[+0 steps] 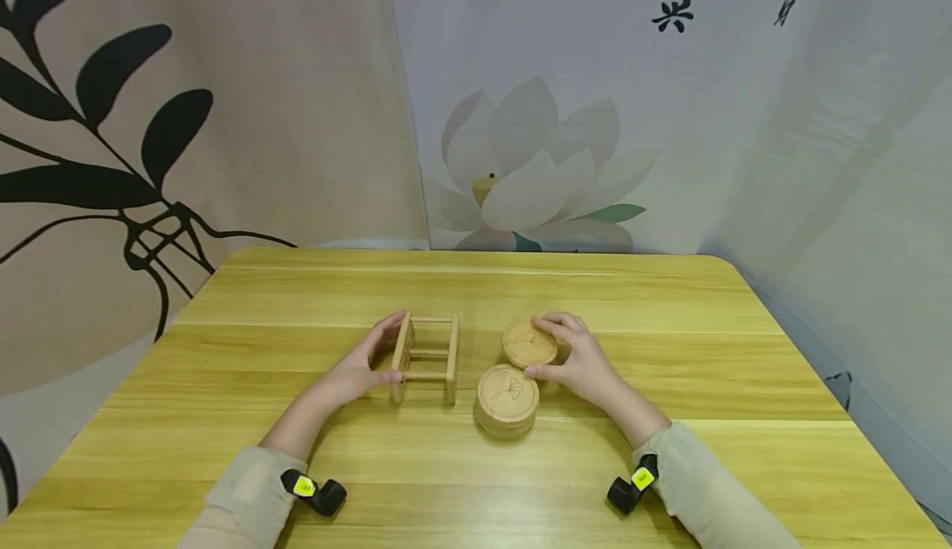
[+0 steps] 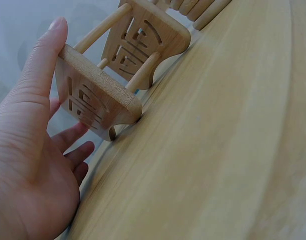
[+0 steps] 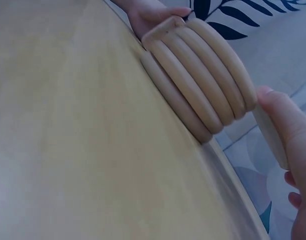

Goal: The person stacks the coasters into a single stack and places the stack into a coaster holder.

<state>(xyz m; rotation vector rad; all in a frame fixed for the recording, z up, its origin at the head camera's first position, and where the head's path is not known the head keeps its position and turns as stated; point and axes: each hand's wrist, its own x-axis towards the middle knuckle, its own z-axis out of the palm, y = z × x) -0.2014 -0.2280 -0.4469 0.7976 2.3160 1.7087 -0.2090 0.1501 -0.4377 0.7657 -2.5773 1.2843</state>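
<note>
My left hand [image 1: 355,374] grips the left end panel of a small wooden coaster rack [image 1: 452,359], thumb at the near edge and fingers at the far edge. Slotted cut-outs show in both panels of the rack [image 2: 95,95] in the left wrist view, with round rods joining them. To its right, my right hand [image 1: 583,365] pinches a round wooden coaster [image 1: 526,344] between thumb and fingers. That coaster overlaps the back of a stack of coasters [image 1: 507,396], whose top one bears an engraved leaf. From the right wrist, the stack [image 3: 200,75] shows several layers beside the held coaster [image 3: 270,134].
Everything stands on a wooden table [image 1: 372,483] with light and dark grain bands. Behind its far edge hangs a curtain [image 1: 312,102] printed with leaves and a lotus. Black wrist cameras sit on both sleeves.
</note>
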